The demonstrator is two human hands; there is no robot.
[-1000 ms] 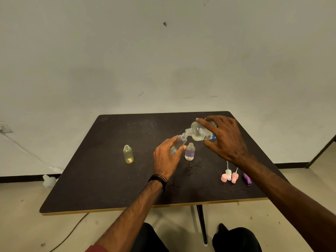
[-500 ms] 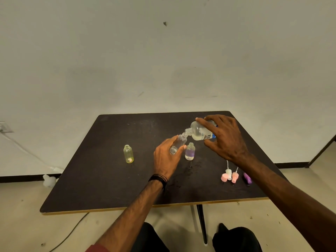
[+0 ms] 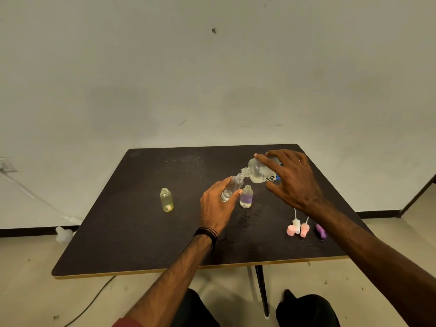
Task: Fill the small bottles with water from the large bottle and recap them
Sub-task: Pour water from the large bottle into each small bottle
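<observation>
- The clear small bottle point(image 3: 232, 188) sits tilted in my left hand point(image 3: 218, 205), my fingers and thumb curled round its body; its open neck leans up toward the large bottle point(image 3: 259, 172), and a little water shows pooled in its bottom end
- My right hand point(image 3: 291, 179) wraps the large bottle from above, fingers curled over its shoulder and label; I hold it tipped almost on its side over the bench point(image 3: 141, 232), its mouth touching or just beside the small neck; I cannot make out a stream between them
- Against the pictures from a second ago almost nothing has shifted; both hands keep the same pose and the two necks stay met; the water in the small bottle looks much the same, so I judge the pour slow and this bottle far from full
- Just beside my left thumb stands the purple-tinted bottle point(image 3: 246, 197), upright and uncapped, close enough to knock if I swing the small one down carelessly
- Well to the left stands the yellow bottle point(image 3: 166, 200), upright, open-necked
- Near the front right of the bench lie the spray caps point(image 3: 297, 228), pink and white, with a purple cap point(image 3: 320, 231) beside them; none is on a bottle, so all the recapping is left to do
- Wet specks mark the bench below the bottles; I judge some water has missed
</observation>
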